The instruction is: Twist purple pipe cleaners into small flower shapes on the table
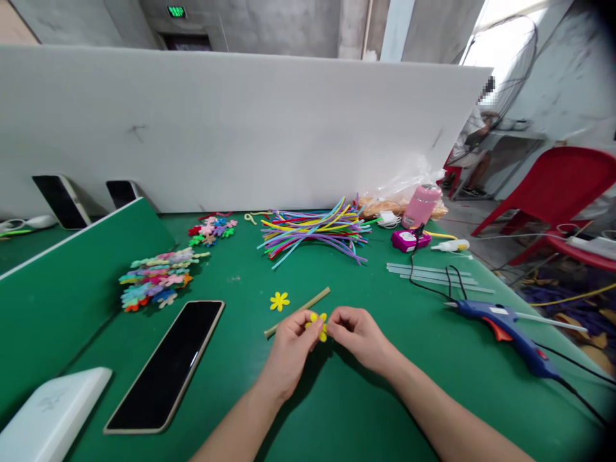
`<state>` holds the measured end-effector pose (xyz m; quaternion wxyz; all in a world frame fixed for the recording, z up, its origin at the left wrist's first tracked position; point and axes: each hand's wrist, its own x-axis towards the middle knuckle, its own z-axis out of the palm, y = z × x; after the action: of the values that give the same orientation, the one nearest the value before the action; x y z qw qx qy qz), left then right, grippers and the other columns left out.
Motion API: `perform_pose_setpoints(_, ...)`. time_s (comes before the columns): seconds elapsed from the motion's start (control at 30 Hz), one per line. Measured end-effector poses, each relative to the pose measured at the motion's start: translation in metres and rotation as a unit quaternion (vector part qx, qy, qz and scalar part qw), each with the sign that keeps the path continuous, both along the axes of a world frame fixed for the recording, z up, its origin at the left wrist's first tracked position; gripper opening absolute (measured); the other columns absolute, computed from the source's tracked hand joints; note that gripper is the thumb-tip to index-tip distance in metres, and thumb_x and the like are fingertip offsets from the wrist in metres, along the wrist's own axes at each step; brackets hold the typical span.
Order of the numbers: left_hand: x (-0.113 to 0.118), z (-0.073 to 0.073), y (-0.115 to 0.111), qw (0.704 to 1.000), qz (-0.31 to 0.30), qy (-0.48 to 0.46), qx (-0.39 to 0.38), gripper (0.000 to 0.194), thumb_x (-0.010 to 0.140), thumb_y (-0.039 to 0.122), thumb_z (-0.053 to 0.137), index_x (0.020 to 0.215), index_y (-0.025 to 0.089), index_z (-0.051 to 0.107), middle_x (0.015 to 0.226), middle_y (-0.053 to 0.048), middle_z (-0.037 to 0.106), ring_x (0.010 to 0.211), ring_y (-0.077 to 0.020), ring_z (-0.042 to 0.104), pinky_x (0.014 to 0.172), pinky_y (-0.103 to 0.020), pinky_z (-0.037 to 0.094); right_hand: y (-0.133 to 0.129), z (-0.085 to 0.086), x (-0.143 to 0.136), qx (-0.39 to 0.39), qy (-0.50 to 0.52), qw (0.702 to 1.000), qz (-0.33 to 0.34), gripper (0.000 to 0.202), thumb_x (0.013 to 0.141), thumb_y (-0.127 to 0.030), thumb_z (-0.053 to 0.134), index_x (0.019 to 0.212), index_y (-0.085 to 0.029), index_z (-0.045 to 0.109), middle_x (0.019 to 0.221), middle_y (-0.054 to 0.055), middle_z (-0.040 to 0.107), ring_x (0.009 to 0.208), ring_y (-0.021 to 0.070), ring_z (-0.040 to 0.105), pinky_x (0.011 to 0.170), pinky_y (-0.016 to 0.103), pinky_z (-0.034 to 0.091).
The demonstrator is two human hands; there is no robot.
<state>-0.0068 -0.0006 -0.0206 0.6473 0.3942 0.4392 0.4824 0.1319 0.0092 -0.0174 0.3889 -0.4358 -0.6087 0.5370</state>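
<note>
My left hand (294,346) pinches a small yellow flower (322,326) between thumb and fingers, over the green table. Touching the flower's right side, my right hand (357,335) has its thumb and forefinger pressed together at a petal. A second yellow flower (280,301) lies flat on the table, just beyond my left hand. Behind the hands a thin tan stick (315,299) lies slanted, partly hidden by my left fingers. Farther back rests a loose pile of coloured pipe cleaners (315,231).
Stacks of coloured flowers (156,277) and a phone (166,366) lie left. At right are a blue glue gun (510,330) with cables, clear glue sticks (437,277), a purple device (410,240) and a pink bottle (421,205). A white partition (240,128) stands behind.
</note>
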Motion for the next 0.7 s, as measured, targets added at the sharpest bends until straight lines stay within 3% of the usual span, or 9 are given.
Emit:
perform_pose_setpoints(0.17, 0.0017, 0.0002, -0.0001, 1.000, 0.019, -0.019, -0.009, 0.021, 0.068, 0.028, 0.065, 0.060, 0.016, 0.051, 0.055, 0.006, 0.043, 0.051, -0.0074, 0.036, 0.051, -0.020, 0.030, -0.0011, -0.0018, -0.0039, -0.007, 0.010, 1.000, -0.011, 0.017, 0.071, -0.027, 0.050, 0.057, -0.017, 0.047, 0.052, -0.005, 0.039, 0.049, 0.0083, 0.031, 0.046, 0.021, 0.025)
perform_pose_setpoints(0.4, -0.0027, 0.0066, 0.0031, 1.000, -0.020, -0.011, 0.007, 0.017, 0.072, 0.031, 0.062, 0.066, 0.016, 0.057, 0.058, 0.004, 0.046, 0.053, -0.0085, 0.038, 0.052, -0.021, 0.030, 0.0035, -0.0034, -0.0005, 0.011, -0.002, 0.999, -0.053, 0.020, 0.071, -0.028, 0.050, 0.055, -0.018, 0.044, 0.051, -0.005, 0.037, 0.049, 0.0086, 0.030, 0.045, 0.021, 0.025)
perform_pose_setpoints(0.7, -0.0078, -0.0013, 0.0069, 0.997, 0.031, 0.060, 0.048, 0.018, 0.072, 0.030, 0.061, 0.062, 0.017, 0.055, 0.055, 0.005, 0.045, 0.052, -0.0089, 0.038, 0.051, -0.021, 0.030, 0.0071, -0.0040, 0.0027, 0.009, -0.010, 0.998, -0.058, 0.021, 0.070, -0.030, 0.052, 0.055, -0.017, 0.046, 0.050, -0.005, 0.037, 0.047, 0.0083, 0.031, 0.044, 0.021, 0.024)
